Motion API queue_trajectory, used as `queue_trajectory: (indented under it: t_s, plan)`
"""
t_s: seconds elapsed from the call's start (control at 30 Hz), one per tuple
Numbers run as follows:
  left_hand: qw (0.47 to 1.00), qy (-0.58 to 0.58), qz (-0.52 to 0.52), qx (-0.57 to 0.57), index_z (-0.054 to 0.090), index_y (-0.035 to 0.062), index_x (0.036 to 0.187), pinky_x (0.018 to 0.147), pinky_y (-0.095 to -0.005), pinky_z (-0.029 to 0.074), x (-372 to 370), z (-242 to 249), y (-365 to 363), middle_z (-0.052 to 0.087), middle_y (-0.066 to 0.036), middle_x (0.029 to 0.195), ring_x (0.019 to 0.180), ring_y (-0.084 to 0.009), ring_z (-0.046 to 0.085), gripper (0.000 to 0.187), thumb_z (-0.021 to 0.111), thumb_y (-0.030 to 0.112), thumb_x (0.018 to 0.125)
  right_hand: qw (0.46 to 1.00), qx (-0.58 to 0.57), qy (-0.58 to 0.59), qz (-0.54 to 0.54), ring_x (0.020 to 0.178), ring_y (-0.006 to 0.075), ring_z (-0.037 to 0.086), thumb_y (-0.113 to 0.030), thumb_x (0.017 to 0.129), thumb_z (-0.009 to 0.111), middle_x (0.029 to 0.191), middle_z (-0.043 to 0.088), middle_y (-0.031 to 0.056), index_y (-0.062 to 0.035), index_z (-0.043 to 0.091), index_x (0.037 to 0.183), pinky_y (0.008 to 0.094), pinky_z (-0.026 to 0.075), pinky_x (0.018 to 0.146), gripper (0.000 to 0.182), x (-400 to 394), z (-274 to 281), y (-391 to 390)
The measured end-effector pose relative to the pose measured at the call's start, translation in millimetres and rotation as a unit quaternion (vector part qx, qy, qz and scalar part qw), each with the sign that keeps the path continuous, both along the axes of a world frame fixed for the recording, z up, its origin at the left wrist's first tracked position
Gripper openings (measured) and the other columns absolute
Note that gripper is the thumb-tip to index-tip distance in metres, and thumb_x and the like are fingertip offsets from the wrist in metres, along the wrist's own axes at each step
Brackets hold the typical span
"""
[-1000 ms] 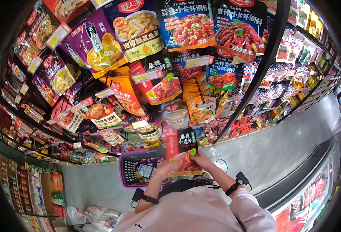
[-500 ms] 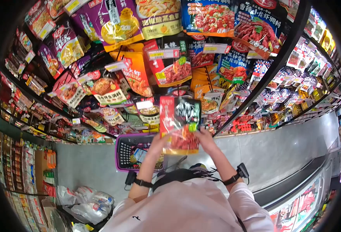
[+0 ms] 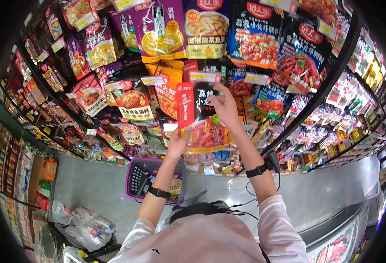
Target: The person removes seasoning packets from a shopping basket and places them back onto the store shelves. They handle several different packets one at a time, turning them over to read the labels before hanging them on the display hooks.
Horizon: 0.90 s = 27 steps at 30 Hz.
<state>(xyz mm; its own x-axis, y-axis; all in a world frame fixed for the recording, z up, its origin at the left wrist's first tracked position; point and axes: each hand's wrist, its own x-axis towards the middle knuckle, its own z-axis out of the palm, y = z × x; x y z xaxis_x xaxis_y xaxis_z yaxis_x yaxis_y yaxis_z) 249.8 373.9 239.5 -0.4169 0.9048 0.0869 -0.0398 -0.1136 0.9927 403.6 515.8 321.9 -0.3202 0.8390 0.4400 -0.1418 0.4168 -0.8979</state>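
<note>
The pouch (image 3: 201,136) is held up between the two hands, in front of the rack, its long side running from the person's chest out toward the shelves. The left hand (image 3: 176,143) is the nearer one, since it has the lower left edge pinched, fingers closed on it; from there the pouch stretches up and to the right. The right hand (image 3: 226,111) comes in over the upper right part, fingers loosely bent and parted, with nothing gripped. Whether those fingertips brush the front or just hover over it, I can't tell from here. For the right fingers, most of the pouch lies to the left and below.

It's a flat, glossy packet: a red strip with white lettering down the left, black with big white characters across the top, a heap of red crayfish pictured lower down, and a thin golden bottom edge. Its top comes just under a price tag (image 3: 205,76) in view, with a blue packet (image 3: 256,37) hanging higher up to the right. Below the left forearm, a purple basket (image 3: 129,175) sits on the grey floor (image 3: 88,175).
</note>
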Motion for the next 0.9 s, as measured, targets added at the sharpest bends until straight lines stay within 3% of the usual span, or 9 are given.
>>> queue_trajectory:
  t_s: [0.13, 0.3, 0.43, 0.53, 0.57, 0.7, 0.8, 0.87, 0.9]
  plan:
    - [1.000, 0.016, -0.003, 0.017, 0.066, 0.0005, 0.117, 0.079, -0.0252, 0.047, -6, 0, 3, 0.068, 0.000, 0.101, 0.089, -0.0062, 0.057, 0.026, 0.064, 0.017, 0.097, 0.996, -0.005, 0.087, 0.029, 0.093, 0.0202, 0.068, 0.000, 0.093, 0.056, 0.117, 0.064, 0.0135, 0.0020, 0.054, 0.125, 0.0317, 0.054, 0.080, 0.033, -6, 23, 13]
    - [1.000, -0.013, 0.005, 0.003, 0.065, 0.0006, 0.117, 0.081, -0.0245, 0.047, -10, 5, 8, 0.068, 0.001, 0.102, 0.090, -0.0059, 0.057, 0.025, 0.064, 0.016, 0.097, 0.988, 0.045, 0.071, 0.131, 0.117, 0.0194, 0.060, 0.003, 0.093, 0.054, 0.124, 0.064, 0.0110, -0.0011, 0.061, 0.125, 0.0306, 0.049, 0.094, 0.033, 1, 52, 10]
    - [0.997, -0.046, -0.005, 0.063, 0.066, 0.0019, 0.116, 0.079, -0.0242, 0.047, -7, 6, 19, 0.068, 0.001, 0.100, 0.088, -0.0056, 0.057, 0.023, 0.064, 0.015, 0.097, 0.963, 0.259, -0.077, 0.008, 0.122, 0.0256, 0.056, 0.004, 0.090, 0.055, 0.128, 0.063, 0.0106, -0.0030, 0.064, 0.121, 0.0333, 0.045, 0.101, 0.033, -5, 73, 8]
    - [0.996, -0.059, -0.003, 0.062, 0.066, 0.0026, 0.117, 0.080, -0.0240, 0.046, -5, 3, 25, 0.068, 0.001, 0.101, 0.089, -0.0055, 0.056, 0.024, 0.065, 0.015, 0.096, 0.918, 0.363, -0.143, -0.066, 0.119, 0.0218, 0.057, 0.002, 0.090, 0.058, 0.132, 0.062, 0.0108, -0.0030, 0.065, 0.120, 0.0328, 0.044, 0.099, 0.031, -6, 77, 15]
    - [0.997, -0.052, -0.010, 0.052, 0.065, 0.0031, 0.118, 0.078, -0.0239, 0.047, -7, 0, 28, 0.068, 0.001, 0.101, 0.088, -0.0055, 0.057, 0.025, 0.065, 0.015, 0.096, 0.937, 0.327, -0.111, -0.043, 0.115, 0.0275, 0.058, 0.001, 0.089, 0.058, 0.125, 0.062, 0.0123, -0.0022, 0.064, 0.115, 0.0359, 0.045, 0.098, 0.027, -7, 76, 11]
    - [0.996, -0.086, -0.016, -0.007, 0.065, 0.0050, 0.120, 0.069, -0.0235, 0.049, -23, -39, 42, 0.067, 0.002, 0.098, 0.082, -0.0055, 0.058, 0.026, 0.064, 0.016, 0.097, 0.960, 0.213, 0.036, -0.178, 0.098, 0.0212, 0.058, -0.002, 0.092, 0.055, 0.110, 0.058, 0.0114, -0.0026, 0.059, 0.112, 0.0316, 0.048, 0.086, 0.020, -17, 23, -6]
    - [0.996, -0.091, -0.001, 0.014, 0.065, 0.0063, 0.115, 0.054, -0.0214, 0.044, -48, -116, 68, 0.064, 0.005, 0.086, 0.065, -0.0038, 0.055, 0.025, 0.066, 0.023, 0.096, 0.925, 0.131, 0.086, -0.345, 0.091, 0.0158, 0.057, -0.003, 0.095, 0.054, 0.105, 0.058, 0.0089, -0.0023, 0.056, 0.114, 0.0268, 0.047, 0.077, 0.019, -17, -81, -7]
    - [0.995, -0.094, 0.024, 0.027, 0.066, 0.0018, 0.116, 0.071, -0.0239, 0.049, -49, -114, 61, 0.067, 0.002, 0.096, 0.083, -0.0055, 0.059, 0.023, 0.064, 0.014, 0.097, 0.954, -0.014, 0.064, -0.293, 0.090, 0.0142, 0.056, -0.006, 0.097, 0.052, 0.102, 0.057, 0.0074, -0.0022, 0.055, 0.113, 0.0269, 0.047, 0.077, 0.017, -3, -175, -12]
    - [0.995, -0.096, 0.023, 0.028, 0.067, 0.0014, 0.114, 0.072, -0.0239, 0.048, -46, -117, 54, 0.067, 0.002, 0.097, 0.083, -0.0054, 0.058, 0.022, 0.064, 0.014, 0.097, 0.958, -0.087, 0.055, -0.268, 0.090, 0.0134, 0.056, -0.007, 0.099, 0.052, 0.101, 0.057, 0.0067, -0.0022, 0.054, 0.113, 0.0269, 0.047, 0.077, 0.016, 7, -204, -20]
